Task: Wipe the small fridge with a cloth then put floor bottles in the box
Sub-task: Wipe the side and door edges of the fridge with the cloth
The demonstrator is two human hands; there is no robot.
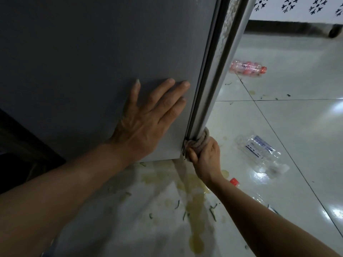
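Small grey metal fridge (92, 62) fills the upper left; its side panel faces the camera, w/ the door edge and seal strip running diagonally down the right side. Left hand (148, 119) lies flat on the side panel near the bottom corner, fingers straight & spread, holding nothing. Right hand (204, 156) grips a bunched brownish-grey cloth (198, 141), fingers curled round it, pressing it vs. the door edge at the fridge's lowest corner, just above the floor.

Glossy pale tiled floor (297, 127) carries yellowish spill stains and small dark green scraps below the fridge. Three bottles lie on it: a clear plastic bottle with red-orange cap and pinkish label (247, 68) farther off to the right, a crumpled clear plastic bottle with blue-and-white label (261, 151) near the right hand, & a red-capped clear bottle (234, 181) partly hidden behind the right forearm. Box not in view.
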